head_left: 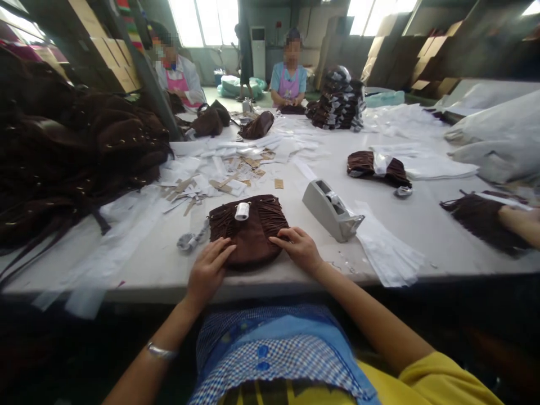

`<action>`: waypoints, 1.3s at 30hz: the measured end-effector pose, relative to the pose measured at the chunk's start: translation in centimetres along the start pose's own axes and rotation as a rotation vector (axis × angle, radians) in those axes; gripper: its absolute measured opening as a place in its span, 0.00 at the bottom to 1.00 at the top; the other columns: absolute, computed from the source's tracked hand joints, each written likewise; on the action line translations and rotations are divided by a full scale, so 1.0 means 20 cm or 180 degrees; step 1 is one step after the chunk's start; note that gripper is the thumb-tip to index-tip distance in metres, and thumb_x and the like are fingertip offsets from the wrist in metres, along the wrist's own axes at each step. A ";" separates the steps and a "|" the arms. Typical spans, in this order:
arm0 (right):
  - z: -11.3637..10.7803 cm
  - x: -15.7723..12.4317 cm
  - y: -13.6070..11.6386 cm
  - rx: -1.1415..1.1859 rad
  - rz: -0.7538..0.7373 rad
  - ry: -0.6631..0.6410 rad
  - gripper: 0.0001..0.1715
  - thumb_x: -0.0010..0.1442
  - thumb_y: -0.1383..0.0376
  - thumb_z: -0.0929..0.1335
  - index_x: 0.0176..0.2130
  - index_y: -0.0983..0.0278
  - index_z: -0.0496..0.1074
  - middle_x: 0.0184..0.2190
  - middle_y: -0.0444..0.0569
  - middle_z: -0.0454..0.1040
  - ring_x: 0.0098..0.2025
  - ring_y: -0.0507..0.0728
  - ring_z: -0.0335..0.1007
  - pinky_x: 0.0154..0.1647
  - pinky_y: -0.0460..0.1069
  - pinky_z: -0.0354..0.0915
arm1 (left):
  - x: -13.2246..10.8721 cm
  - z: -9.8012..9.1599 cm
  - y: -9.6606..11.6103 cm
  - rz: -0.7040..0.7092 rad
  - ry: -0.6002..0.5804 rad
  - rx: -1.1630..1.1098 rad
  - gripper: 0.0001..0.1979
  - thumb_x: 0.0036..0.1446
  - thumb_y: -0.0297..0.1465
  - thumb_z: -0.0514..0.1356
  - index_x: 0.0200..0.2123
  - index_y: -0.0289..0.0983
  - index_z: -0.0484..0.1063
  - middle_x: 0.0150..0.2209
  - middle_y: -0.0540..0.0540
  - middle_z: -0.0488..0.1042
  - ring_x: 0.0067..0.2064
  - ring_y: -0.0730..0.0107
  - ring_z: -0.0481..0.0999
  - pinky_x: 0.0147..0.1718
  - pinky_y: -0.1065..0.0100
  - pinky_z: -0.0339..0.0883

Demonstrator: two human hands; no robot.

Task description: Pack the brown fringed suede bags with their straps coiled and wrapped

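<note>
A brown fringed bag (253, 247) lies flat on the table in front of me, with strands down both its sides. A white wrapped roll (242, 211) sits on its upper part. My left hand (211, 265) is closed at the bag's left edge, thumb and fingers drawn together on it. On the opposite side, my right hand (298, 250) pinches the fringe at the right edge. A grey wrapped strap or chain (188, 241) lies left of the bag. Right of my right hand stands a grey tape dispenser (331, 209).
Brown bags (105, 129) are heaped at left. Paper scraps and tags (228, 177) litter the table beyond my bag. White sheets (388, 247) lie right of the dispenser. A co-worker's hand (521, 219) is over another fringed bag (481, 216); two people sit across the table.
</note>
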State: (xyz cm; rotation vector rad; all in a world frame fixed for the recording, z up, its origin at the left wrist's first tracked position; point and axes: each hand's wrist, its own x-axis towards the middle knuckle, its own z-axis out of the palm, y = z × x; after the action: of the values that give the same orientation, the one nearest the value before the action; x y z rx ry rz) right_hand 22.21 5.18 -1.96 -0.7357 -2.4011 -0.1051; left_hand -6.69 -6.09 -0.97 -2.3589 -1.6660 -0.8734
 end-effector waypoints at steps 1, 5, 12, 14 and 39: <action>0.00 -0.01 0.00 0.0036 0.0022 0.0009 0.23 0.66 0.72 0.64 0.56 0.53 0.73 0.46 0.50 0.74 0.44 0.56 0.66 0.48 0.52 0.67 | -0.02 -0.02 -0.03 -0.0269 0.0084 -0.0053 0.20 0.61 0.24 0.53 0.55 0.38 0.72 0.56 0.39 0.72 0.60 0.55 0.69 0.59 0.50 0.63; 0.00 0.01 0.00 0.0301 0.0068 0.0027 0.23 0.66 0.72 0.64 0.54 0.51 0.74 0.44 0.50 0.73 0.43 0.56 0.66 0.47 0.52 0.68 | -0.02 -0.06 -0.11 -0.0973 -0.0200 -0.0627 0.19 0.56 0.25 0.54 0.50 0.36 0.73 0.50 0.41 0.75 0.54 0.59 0.73 0.56 0.55 0.67; 0.01 0.02 0.04 0.0784 0.0146 0.0023 0.28 0.60 0.75 0.66 0.54 0.49 0.74 0.43 0.49 0.73 0.43 0.57 0.67 0.44 0.52 0.71 | -0.01 -0.25 -0.20 -0.1028 -0.0936 -0.1281 0.19 0.57 0.27 0.53 0.51 0.36 0.71 0.51 0.44 0.77 0.53 0.64 0.75 0.57 0.60 0.66; 0.01 0.02 0.04 0.0826 0.0171 0.0031 0.28 0.60 0.75 0.66 0.54 0.49 0.75 0.43 0.49 0.73 0.42 0.57 0.67 0.44 0.52 0.71 | -0.01 -0.32 -0.16 -0.0996 -0.0921 -0.1225 0.19 0.60 0.29 0.53 0.54 0.38 0.70 0.55 0.43 0.75 0.57 0.63 0.73 0.60 0.58 0.63; -0.24 0.01 -0.03 0.0349 0.0444 0.0270 0.24 0.65 0.73 0.63 0.58 0.56 0.71 0.56 0.49 0.73 0.58 0.60 0.67 0.60 0.59 0.65 | -0.06 0.04 0.13 0.0227 -0.0118 0.0487 0.30 0.58 0.19 0.51 0.64 0.36 0.60 0.63 0.40 0.67 0.65 0.55 0.63 0.63 0.47 0.57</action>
State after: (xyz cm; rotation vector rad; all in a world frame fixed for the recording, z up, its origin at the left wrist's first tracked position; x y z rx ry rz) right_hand 24.36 3.58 2.12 -0.8276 -2.2486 0.0509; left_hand -4.40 -7.70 -1.62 -2.3284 -1.5896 -0.6688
